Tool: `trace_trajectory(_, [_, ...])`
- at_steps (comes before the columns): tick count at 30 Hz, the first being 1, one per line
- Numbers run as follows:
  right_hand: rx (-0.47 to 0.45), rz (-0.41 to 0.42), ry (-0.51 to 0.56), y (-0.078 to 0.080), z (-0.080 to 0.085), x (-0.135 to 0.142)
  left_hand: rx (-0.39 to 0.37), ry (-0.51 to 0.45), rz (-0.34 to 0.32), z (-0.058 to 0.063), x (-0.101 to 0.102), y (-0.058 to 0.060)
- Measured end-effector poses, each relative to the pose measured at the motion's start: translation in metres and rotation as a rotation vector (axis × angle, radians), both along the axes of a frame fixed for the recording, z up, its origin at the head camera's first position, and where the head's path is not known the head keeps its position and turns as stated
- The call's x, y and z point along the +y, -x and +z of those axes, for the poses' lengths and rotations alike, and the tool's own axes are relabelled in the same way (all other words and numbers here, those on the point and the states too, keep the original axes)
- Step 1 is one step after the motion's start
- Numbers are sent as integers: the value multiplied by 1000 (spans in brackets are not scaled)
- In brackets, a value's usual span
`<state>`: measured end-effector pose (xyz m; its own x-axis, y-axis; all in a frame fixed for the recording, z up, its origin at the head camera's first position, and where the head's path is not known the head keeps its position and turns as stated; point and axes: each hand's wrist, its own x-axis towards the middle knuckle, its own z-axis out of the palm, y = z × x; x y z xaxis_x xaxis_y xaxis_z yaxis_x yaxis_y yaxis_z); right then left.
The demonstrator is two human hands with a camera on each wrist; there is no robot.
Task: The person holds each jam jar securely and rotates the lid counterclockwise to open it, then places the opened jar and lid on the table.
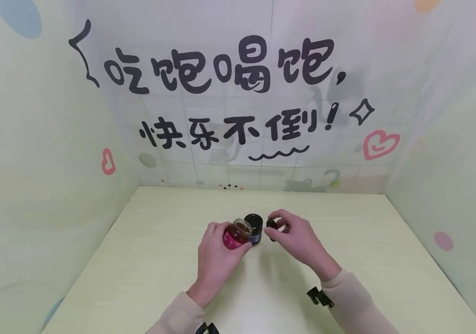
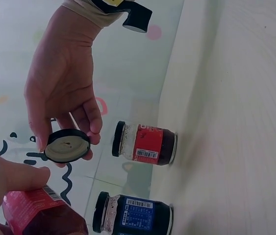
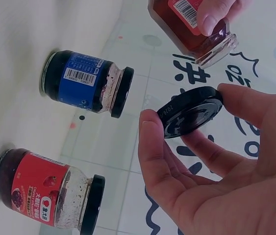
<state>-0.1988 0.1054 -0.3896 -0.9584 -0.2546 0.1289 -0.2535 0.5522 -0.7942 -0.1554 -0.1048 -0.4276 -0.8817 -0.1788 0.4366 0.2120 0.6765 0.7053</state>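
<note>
My left hand grips an uncapped glass jar with a pinkish-red label and dark reddish contents. The jar is held tilted, its bare rim showing. To its right, my right hand pinches a black lid by the edge between thumb and fingers. The lid's pale inner side faces the left wrist camera, and it is apart from the jar. Just behind the held jar stands a capped jar with a blue label. Another capped jar, labelled red, stands beside the blue one; in the head view my right hand mostly hides it.
A pale wooden table carries the two standing jars. Printed fabric walls enclose it at the left, right and back; the back wall bears large black lettering.
</note>
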Motion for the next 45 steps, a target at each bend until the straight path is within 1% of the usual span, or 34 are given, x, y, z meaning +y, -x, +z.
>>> trace_trajectory(10, [5,-2,-4,-1,-3,4,-13,-30,21,2,-10,1])
trace_trajectory(20, [11,-13,-7,-2,-5,11,-35,-79,28,1,-16,2])
trace_trajectory(28, [11,-13,-12,-1,-5,19,-22,-90,46,-1,-23,2])
trace_trajectory(39, [13,-38,-47,0,-5,27,-65,-133,43,-2,-30,3])
trace_trajectory(45, [4,-56,-46,1,-6,32,-79,-142,44,-3,-33,4])
